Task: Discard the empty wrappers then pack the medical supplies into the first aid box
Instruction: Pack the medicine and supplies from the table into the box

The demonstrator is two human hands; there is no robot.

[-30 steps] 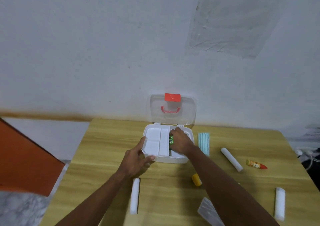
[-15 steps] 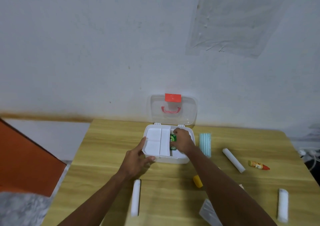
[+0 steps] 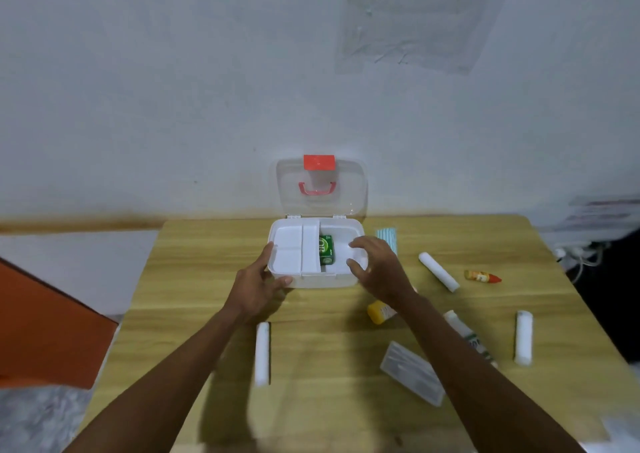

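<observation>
The white first aid box [image 3: 341, 225] stands open on the wooden table [image 3: 194, 279], its clear lid with a red latch leaning against the wall. A green packet [image 3: 326, 250] lies inside, beside the white divider tray. My left hand [image 3: 258, 284] grips the box's front left corner. My right hand [image 3: 375, 267] hovers over the box's right side, fingers apart and empty. Around them lie a blue mask pack [image 3: 387, 236], three white gauze rolls [image 3: 438, 271] [image 3: 262, 352] [image 3: 523, 335], a small orange bottle [image 3: 482, 276], a yellow-capped bottle [image 3: 377, 312], a white tube [image 3: 467, 334] and a clear packet [image 3: 412, 376].
The table backs onto a pale wall. An orange panel [image 3: 45, 324] stands off the table's left edge. Cables and a dark object [image 3: 588, 255] sit past the right edge.
My right hand has let go of the green packet inside the box and drawn back to the right, fingers spread. My left hand stays on the box.
</observation>
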